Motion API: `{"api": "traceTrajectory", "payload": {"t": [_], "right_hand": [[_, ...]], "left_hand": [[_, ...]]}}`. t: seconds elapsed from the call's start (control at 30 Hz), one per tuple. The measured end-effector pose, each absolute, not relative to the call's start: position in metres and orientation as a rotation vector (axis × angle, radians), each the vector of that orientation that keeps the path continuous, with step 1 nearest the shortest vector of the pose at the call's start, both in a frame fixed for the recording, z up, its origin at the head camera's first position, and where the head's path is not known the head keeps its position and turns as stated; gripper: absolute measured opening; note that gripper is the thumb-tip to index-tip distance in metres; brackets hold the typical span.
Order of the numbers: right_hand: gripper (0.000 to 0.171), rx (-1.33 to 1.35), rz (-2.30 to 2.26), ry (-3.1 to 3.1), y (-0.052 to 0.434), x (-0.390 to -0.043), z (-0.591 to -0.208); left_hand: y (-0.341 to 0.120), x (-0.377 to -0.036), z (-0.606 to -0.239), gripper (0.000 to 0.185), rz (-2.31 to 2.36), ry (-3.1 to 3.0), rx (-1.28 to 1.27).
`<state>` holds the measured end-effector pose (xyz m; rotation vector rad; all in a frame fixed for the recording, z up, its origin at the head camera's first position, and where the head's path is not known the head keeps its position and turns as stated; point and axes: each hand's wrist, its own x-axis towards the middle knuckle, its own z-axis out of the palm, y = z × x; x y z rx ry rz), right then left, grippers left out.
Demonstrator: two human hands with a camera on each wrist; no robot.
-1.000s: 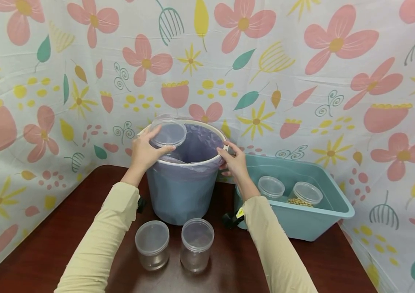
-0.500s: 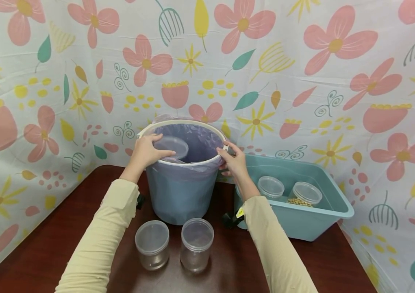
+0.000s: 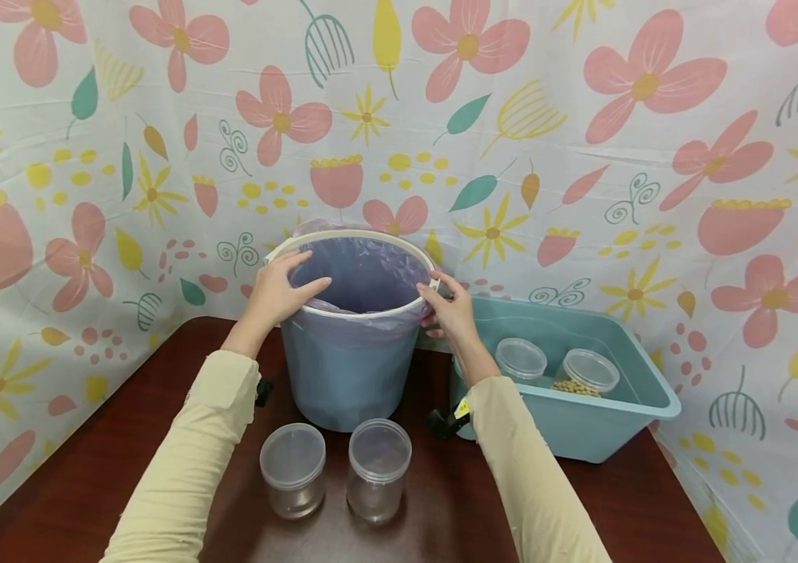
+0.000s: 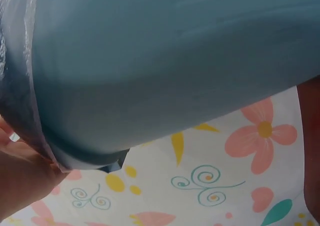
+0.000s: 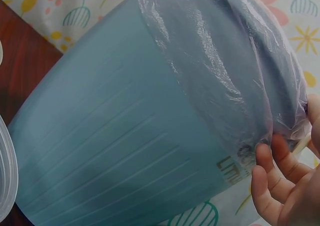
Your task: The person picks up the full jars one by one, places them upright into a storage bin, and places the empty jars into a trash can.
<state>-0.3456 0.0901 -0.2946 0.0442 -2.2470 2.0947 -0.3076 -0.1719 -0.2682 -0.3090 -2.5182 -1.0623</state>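
Note:
A blue trash bin (image 3: pixel 349 375) stands on the table, lined with a thin purple bag (image 5: pixel 215 60) that folds over its white rim (image 3: pixel 370 314). My left hand (image 3: pixel 277 289) is at the rim's left side, thumb and fingers spread apart with nothing between them. On the opposite side, my right hand (image 3: pixel 451 309) grips the rim, thumb on top and fingers below against the bagged outside. The bin's floor is hidden from the head view. In front of the bin stand two lidded clear plastic jars, a shorter one (image 3: pixel 293 471) and a taller one (image 3: pixel 379 471).
A teal rectangular tub (image 3: pixel 567 426) sits right of the bin. Inside it are a clear jar (image 3: pixel 521 360) and another jar (image 3: pixel 588 374) holding tan bean-like pieces. Flowered cloth (image 3: pixel 399 117) hangs behind the dark red-brown table (image 3: pixel 110 469).
My left hand has let go of a clear plastic jar, which dropped into the bin and out of sight. That hand has drawn back slightly left; the right hand stays on the rim.

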Motion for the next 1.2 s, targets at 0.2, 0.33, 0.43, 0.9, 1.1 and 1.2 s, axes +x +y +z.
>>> {"api": "traceTrajectory", "payload": {"t": [0.2,0.33,0.43,0.9,1.1,1.2], "right_hand": [[0.049,0.054,2.096,-2.239,0.090,-0.344,-0.295],[0.050,0.058,2.115,-2.215,0.090,-0.343,-0.296],[0.049,0.049,2.125,-2.213,0.090,-0.343,-0.295],[0.049,0.057,2.114,-2.232,0.090,-0.344,-0.295],[0.049,0.058,2.126,-2.226,0.090,-0.345,-0.295],[0.049,0.056,2.128,-2.226,0.090,-0.345,-0.295]], "left_hand": [[-0.173,-0.300,-0.271,0.054,-1.037,-2.411,-0.389],[-0.171,-0.293,-0.273,0.048,-0.996,-2.323,-0.431],[-0.170,-0.289,-0.274,0.045,-0.961,-2.272,-0.459],[-0.171,-0.265,-0.279,0.026,-0.912,-2.028,-0.535],[-0.173,-0.256,-0.286,0.021,-0.877,-1.998,-0.538],[-0.174,-0.253,-0.292,0.021,-0.883,-1.992,-0.541]]}}
